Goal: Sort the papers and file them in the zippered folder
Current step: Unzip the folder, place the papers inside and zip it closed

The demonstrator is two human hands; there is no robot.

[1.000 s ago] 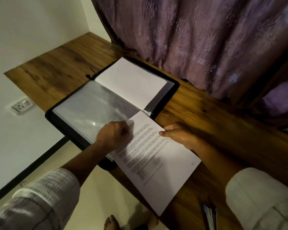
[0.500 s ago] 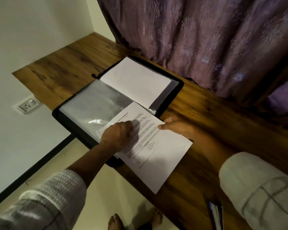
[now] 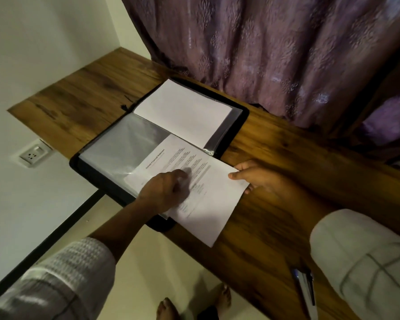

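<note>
One printed sheet [image 3: 208,204], left hand [image 3: 164,190] atop, right hand [image 3: 252,179] pinching edge

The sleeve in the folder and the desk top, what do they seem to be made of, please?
Sleeve: likely clear glossy plastic; a bright glint runs across it. Desk top: wood or wood-look laminate, fairly matte; brown grain streaks show, but not which.

Folder: I see a black zippered folder [image 3: 239,116] lying open and flat on the desk [image 3: 275,204], beyond and left of my fingers.
Printed sheet: the white printed sheet [image 3: 208,204] lies tilted, its far end under the clear sleeve [image 3: 116,153]. My right fingers [image 3: 237,175] pinch its right edge and my left fingers [image 3: 181,176] curl on top.
Blank sheet: the white blank sheet [image 3: 183,112] lies in the far half, well beyond my fingers.
</note>
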